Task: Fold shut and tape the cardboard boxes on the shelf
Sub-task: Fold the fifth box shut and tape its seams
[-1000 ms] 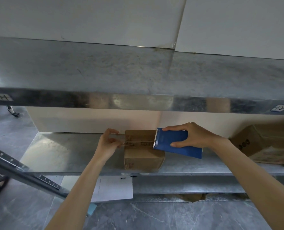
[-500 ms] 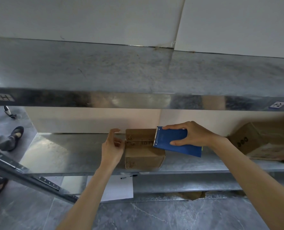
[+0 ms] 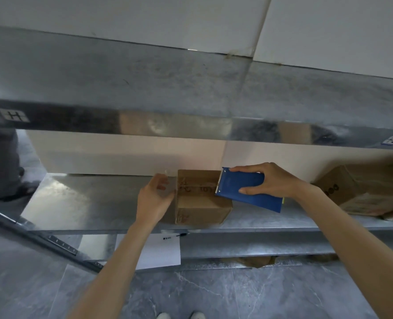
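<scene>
A small closed cardboard box [image 3: 201, 203] stands on the steel shelf [image 3: 87, 203]. My right hand [image 3: 271, 180] grips a blue tape dispenser [image 3: 243, 188], whose toothed edge rests on the box's top at its right end. A clear strip of tape runs from the dispenser leftward across the top. My left hand [image 3: 154, 199] is at the box's left side, fingers pressed flat against that face over the tape end. A larger cardboard box [image 3: 361, 189] lies tilted at the shelf's far right.
A steel shelf [image 3: 190, 88] hangs just above, leaving a low gap. A slanted metal rail [image 3: 41, 238] crosses at lower left. A sheet of paper [image 3: 161, 252] lies on the lower shelf. Another person's leg and shoe [image 3: 4, 169] stand at the left.
My left hand went from pinching the tape end over the box's left edge to pressing it down against the left side. The view shifted and another person's leg came in at the left.
</scene>
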